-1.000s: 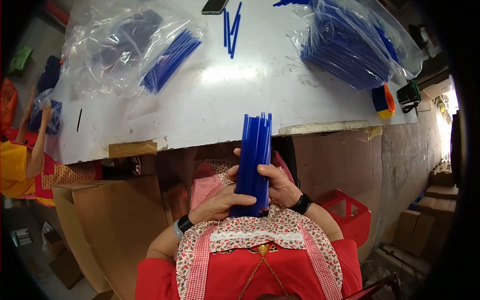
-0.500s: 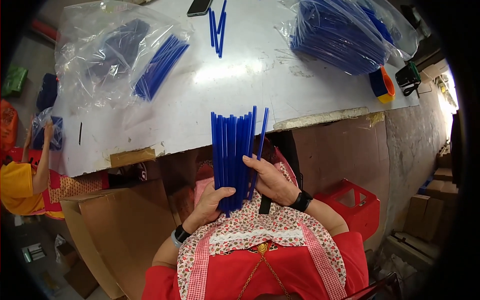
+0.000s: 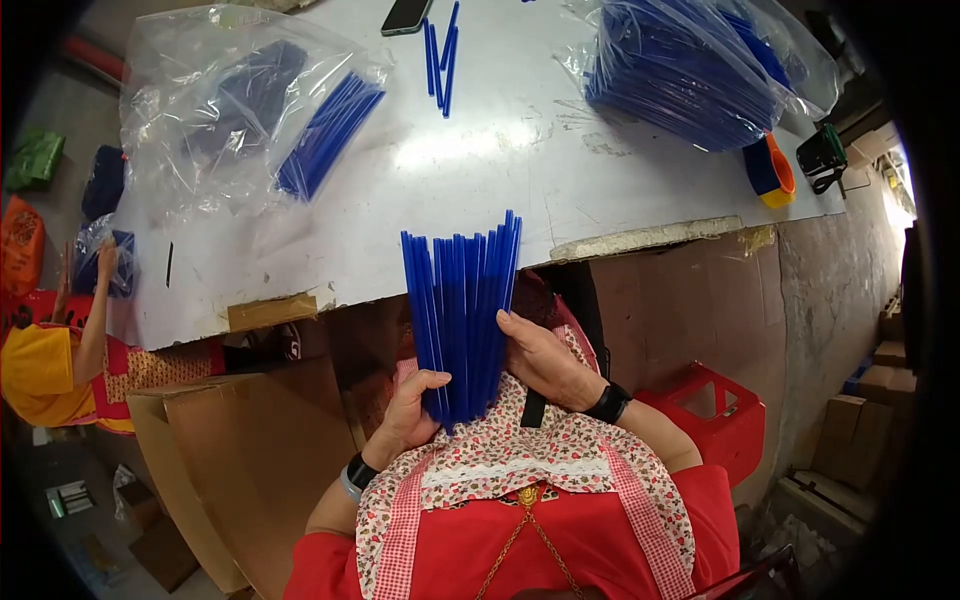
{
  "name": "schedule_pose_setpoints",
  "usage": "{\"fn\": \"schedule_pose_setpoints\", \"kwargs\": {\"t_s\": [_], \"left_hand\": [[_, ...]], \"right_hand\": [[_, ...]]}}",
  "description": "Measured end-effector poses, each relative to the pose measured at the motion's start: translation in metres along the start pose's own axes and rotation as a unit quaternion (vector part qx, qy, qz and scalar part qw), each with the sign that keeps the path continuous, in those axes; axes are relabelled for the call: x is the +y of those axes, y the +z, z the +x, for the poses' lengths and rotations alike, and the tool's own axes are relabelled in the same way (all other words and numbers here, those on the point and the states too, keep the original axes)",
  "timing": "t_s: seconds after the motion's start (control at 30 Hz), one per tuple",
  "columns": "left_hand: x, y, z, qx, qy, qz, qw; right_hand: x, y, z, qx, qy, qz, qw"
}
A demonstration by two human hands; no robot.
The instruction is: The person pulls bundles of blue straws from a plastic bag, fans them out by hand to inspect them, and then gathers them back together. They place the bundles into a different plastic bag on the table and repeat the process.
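Observation:
A bundle of thin, straight blue plastic sticks (image 3: 460,310) stands in front of me, slightly fanned at its uneven upper ends. My left hand (image 3: 412,412) grips its lower left side, thumb across the front. Around the right side, my right hand (image 3: 545,360) is closed with its thumb along the edge; its other fingers are hidden behind the sticks. The upper part of the bundle overlaps the near edge of the white table (image 3: 450,190) in the view.
A clear bag (image 3: 180,120) and a loose pile of blue sticks (image 3: 330,135) lie at left. Several sticks rest near a phone (image 3: 407,15). A full bag (image 3: 680,80) and tape roll (image 3: 770,172) are at right. Below are a carton (image 3: 260,460) and red stool (image 3: 715,420); a co-worker's arm (image 3: 95,310) shows left.
The single stick that stood apart at the right now lies against the bundle. At the left, the sticks have spread outward a little. Both hands still hold them.

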State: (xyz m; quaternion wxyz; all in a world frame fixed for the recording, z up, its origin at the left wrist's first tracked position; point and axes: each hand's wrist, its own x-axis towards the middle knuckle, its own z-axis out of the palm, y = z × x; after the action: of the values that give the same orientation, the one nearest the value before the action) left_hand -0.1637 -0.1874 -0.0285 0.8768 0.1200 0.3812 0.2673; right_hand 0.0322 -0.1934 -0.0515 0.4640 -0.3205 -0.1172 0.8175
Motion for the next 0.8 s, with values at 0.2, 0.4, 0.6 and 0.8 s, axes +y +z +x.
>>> {"fn": "schedule_pose_setpoints", "kwargs": {"t_s": [0.2,0.4,0.6,0.8], "left_hand": [[0.001,0.018,0.001,-0.020,-0.059,0.068,0.996],[0.011,0.017,0.002,-0.006,-0.093,0.101,0.991],[0.055,0.039,-0.027,-0.115,-0.122,0.313,0.935],[0.090,0.032,-0.021,-0.202,-0.274,0.209,0.917]], "right_hand": [[-0.007,0.012,-0.007,-0.008,0.054,-0.111,0.992],[-0.027,0.000,-0.006,-0.051,-0.048,-0.479,0.875],[-0.041,0.027,-0.011,-0.101,-0.148,-0.661,0.729],[-0.063,0.061,-0.016,-0.135,-0.270,-0.823,0.480]]}}
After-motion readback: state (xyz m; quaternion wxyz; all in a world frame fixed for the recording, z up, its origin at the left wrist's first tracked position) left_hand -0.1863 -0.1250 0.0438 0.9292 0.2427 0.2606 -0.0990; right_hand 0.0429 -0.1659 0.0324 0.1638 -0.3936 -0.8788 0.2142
